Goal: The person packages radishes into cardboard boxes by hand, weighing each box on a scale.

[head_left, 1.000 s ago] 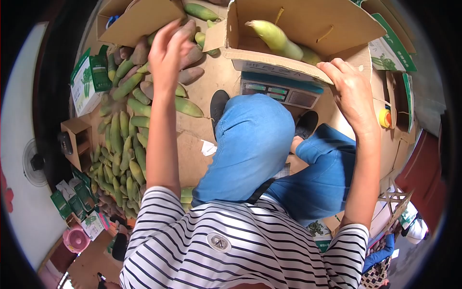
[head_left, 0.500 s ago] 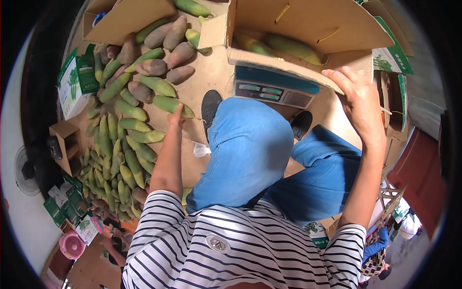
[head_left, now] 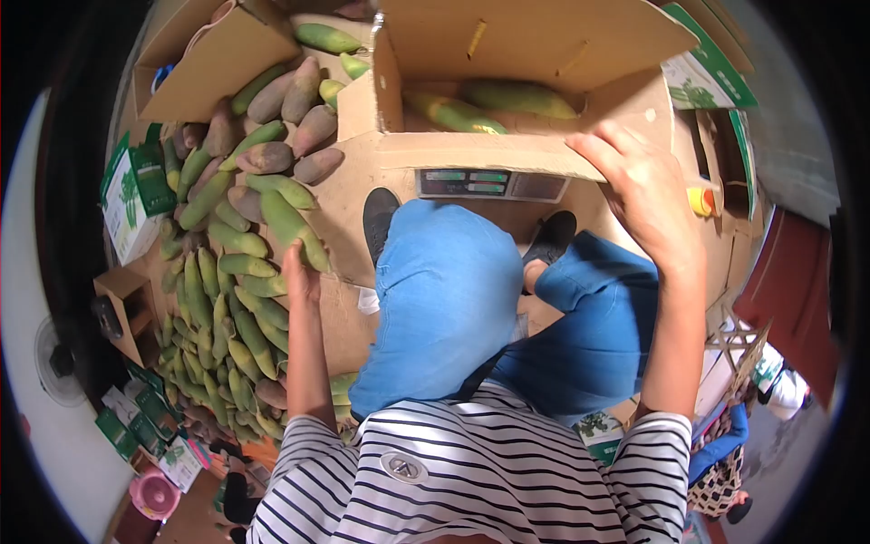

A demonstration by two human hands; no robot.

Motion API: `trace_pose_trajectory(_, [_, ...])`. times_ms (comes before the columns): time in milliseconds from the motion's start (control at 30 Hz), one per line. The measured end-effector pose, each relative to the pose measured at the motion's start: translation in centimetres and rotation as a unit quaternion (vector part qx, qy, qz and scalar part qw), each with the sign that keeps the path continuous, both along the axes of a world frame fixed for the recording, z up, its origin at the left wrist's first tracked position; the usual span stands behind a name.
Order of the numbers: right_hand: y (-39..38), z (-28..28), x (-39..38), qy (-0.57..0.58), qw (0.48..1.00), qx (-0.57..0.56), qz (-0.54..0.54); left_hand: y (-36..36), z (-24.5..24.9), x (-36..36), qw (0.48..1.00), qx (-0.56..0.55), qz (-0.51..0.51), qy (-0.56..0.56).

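Note:
My left hand [head_left: 302,275] is closed round the lower end of a long green radish [head_left: 288,222], tilted over the edge of the pile; most of its fingers are hidden beneath it. On the right, my right hand [head_left: 642,186] grips the front flap of an open cardboard box [head_left: 535,27], fingers over the top edge. Inside that box lie a yellow-green radish [head_left: 458,112] and a darker green radish [head_left: 521,97]. Below the flap shows the panel of a digital scale [head_left: 489,184], partly covered by the box.
A large pile of green radishes [head_left: 217,299] spreads on the left, with brownish-pink roots [head_left: 314,130] among them. Another open carton [head_left: 195,68] stands at the upper left. A green-and-white box [head_left: 136,195] borders the pile. A yellow-and-red roll [head_left: 700,201] is at right.
My left hand has drawn the green radish left and toward me, and it now points more steeply. My right hand has pulled the flap down, covering more of the scale and showing more of the box's inside.

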State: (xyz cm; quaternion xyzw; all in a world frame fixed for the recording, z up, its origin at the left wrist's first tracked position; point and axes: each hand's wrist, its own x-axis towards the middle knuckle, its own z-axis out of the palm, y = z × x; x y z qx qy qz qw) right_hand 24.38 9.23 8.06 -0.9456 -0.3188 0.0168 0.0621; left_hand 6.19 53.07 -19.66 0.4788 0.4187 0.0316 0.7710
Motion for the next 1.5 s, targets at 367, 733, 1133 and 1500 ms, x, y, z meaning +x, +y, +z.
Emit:
trace_pose_trajectory(367, [0.0, -0.2, -0.2, -0.025, 1.0, 0.015, -0.009, -12.4, 28.9, 19.1, 0.672, 0.492, -0.408, -0.373])
trace_pose_trajectory(733, [-0.3, -0.4, 0.2, -0.008, 1.0, 0.026, -0.001, -4.7, 12.8, 16.1, 0.883, 0.343, -0.261, -0.188])
trace_pose_trajectory(1133, [1.0, 0.1, 0.2, 0.008, 0.999, 0.012, -0.034, 4.6, -10.8, 6.0, 0.967, 0.113, -0.045, 0.223])
trace_pose_trajectory(1500, [1.5, 0.3, 0.6, 0.021, 0.998, 0.012, -0.049, 6.2, -14.4, 10.1, 0.965, -0.1, 0.167, 0.174])
